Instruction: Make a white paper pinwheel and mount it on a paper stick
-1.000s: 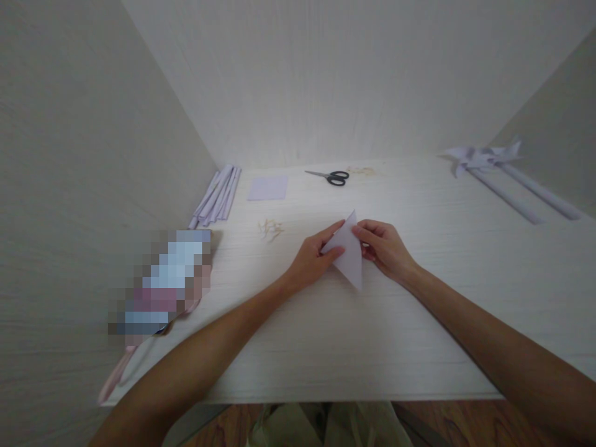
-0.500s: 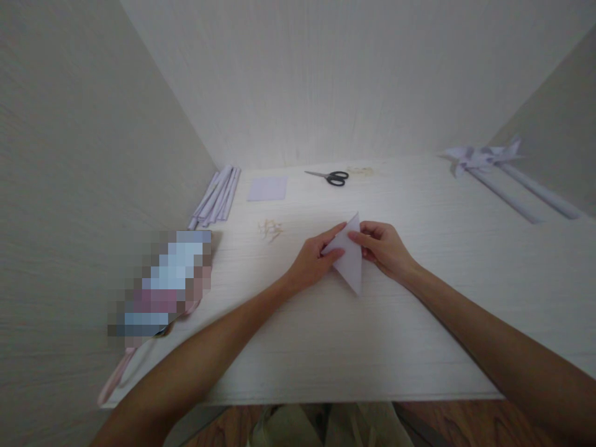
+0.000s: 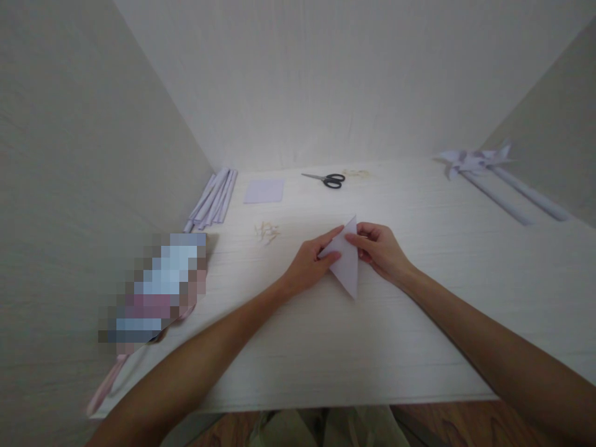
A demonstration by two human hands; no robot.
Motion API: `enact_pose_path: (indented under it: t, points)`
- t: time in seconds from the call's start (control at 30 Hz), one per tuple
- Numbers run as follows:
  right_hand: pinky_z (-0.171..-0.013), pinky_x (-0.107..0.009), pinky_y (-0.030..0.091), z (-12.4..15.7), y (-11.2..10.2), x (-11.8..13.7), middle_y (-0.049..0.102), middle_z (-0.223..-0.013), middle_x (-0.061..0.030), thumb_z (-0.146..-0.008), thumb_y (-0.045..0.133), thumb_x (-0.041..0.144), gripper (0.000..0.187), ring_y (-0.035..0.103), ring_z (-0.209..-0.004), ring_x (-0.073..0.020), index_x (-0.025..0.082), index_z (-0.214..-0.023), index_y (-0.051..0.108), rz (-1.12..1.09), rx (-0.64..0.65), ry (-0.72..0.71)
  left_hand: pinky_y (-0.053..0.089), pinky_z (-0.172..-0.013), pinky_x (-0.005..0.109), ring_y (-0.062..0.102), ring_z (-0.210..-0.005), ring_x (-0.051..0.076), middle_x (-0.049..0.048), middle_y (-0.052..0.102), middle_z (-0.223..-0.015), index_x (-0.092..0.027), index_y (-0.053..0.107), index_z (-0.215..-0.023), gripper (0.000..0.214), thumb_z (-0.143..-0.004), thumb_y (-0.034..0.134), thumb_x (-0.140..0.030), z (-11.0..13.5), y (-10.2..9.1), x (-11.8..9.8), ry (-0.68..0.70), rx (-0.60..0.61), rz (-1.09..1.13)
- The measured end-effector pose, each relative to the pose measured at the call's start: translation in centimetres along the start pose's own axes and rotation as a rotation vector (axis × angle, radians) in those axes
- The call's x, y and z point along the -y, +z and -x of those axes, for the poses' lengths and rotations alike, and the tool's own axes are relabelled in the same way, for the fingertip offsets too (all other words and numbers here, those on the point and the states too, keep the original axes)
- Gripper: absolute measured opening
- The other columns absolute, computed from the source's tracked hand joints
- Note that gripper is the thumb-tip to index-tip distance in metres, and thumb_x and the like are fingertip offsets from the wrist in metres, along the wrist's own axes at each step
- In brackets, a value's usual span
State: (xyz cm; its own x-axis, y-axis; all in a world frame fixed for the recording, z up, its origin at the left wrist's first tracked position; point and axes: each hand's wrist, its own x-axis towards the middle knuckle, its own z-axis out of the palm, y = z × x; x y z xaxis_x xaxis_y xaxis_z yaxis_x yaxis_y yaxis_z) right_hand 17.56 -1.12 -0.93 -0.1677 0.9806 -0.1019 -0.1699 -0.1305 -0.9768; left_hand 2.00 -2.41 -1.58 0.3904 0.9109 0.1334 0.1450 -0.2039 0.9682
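Note:
A white sheet of paper folded into a triangle [image 3: 347, 267] is held between my two hands above the middle of the table. My left hand [image 3: 314, 257] pinches its left corner, thumb on the near face and fingers behind. On the long right edge, my right hand [image 3: 375, 248] grips the paper with thumb in front; its other fingers are partly hidden behind. One point of the triangle aims away from me, another toward me. Beyond the hands lie black-handled scissors [image 3: 331, 180] and a square stack or sheet of white paper [image 3: 264, 191].
Rolled paper tubes [image 3: 216, 195] are piled at the back left. Small tan pieces [image 3: 267, 232] lie left of my hands, more [image 3: 357, 173] near the scissors. Paper pinwheels [image 3: 475, 160] on sticks rest at the back right. A blurred-out object [image 3: 162, 285] sits along the left wall.
The view has shifted slightly. Both hands keep the same hold on the folded paper, and nothing on the table has visibly moved.

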Motion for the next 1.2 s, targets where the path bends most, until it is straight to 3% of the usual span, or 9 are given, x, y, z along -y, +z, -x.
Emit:
enact_pose_path:
  t: [0.23,0.43,1.2]
  points:
    - [-0.032,-0.016,0.017,-0.15,0.08,0.23,0.044,-0.039,0.0064,-0.057,0.070,0.026,0.016,0.033,-0.034,-0.0018,0.014,-0.059,0.058,-0.127,-0.127,-0.069,0.039,-0.089,0.031,0.051,-0.105,0.020,0.0069,0.051,-0.122,-0.016,0.040,-0.124,0.053,-0.072,0.052,-0.020,0.14,0.01,0.09,0.032,0.040,-0.058]
    - [-0.032,-0.015,0.015,-0.37,-0.16,0.34,0.045,-0.043,0.0046,-0.055,0.071,0.024,0.015,0.034,-0.039,-0.0016,0.013,-0.055,0.061,-0.233,-0.090,-0.026,0.036,-0.093,0.031,0.047,-0.110,0.020,0.0057,0.046,-0.126,-0.018,0.040,-0.124,0.053,-0.073,0.052,-0.023,0.20,-0.04,0.30,0.084,0.067,-0.055]
    - [-0.033,-0.017,0.016,-0.36,-0.02,0.91,0.045,-0.046,0.0048,-0.048,0.072,0.023,0.016,0.033,-0.040,-0.0021,0.014,-0.053,0.059,-0.253,-0.135,0.002,0.035,-0.094,0.033,0.048,-0.110,0.020,0.0061,0.049,-0.123,-0.020,0.044,-0.121,0.052,-0.071,0.055,-0.020,0.38,0.10,-0.14,0.033,0.058,0.031]
